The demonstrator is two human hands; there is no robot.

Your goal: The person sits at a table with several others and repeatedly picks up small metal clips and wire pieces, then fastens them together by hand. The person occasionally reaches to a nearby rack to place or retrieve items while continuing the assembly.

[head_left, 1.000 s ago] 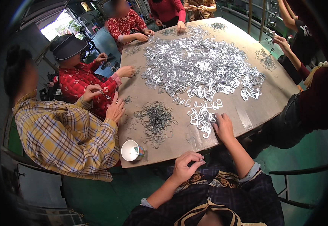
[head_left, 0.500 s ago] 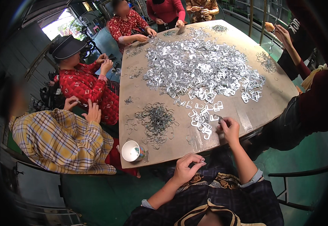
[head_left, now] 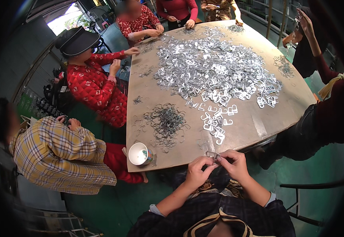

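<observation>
My left hand (head_left: pixel 198 172) and my right hand (head_left: pixel 235 164) meet just over the table's near edge, fingertips pinched together. Between them is a small silver metal hook (head_left: pixel 210 154), gripped from both sides; any smaller part under the fingertips is hidden. Just beyond my hands lies a loose cluster of flat silver hooks (head_left: pixel 215 125). To the left of that cluster sits a tangled heap of thin dark wire clips (head_left: pixel 167 123).
A big pile of silver hooks (head_left: pixel 219 67) covers the middle of the table (head_left: pixel 243 136). A paper cup (head_left: pixel 139 154) stands at the near left corner. Several co-workers ring the table, including one in a plaid shirt (head_left: pixel 61 154). A black metal rail (head_left: pixel 314 185) stands at right.
My right hand has come back from the hook cluster to meet my left hand, which has risen slightly. A hook is now between them. The plaid-shirted person's hands have dropped lower.
</observation>
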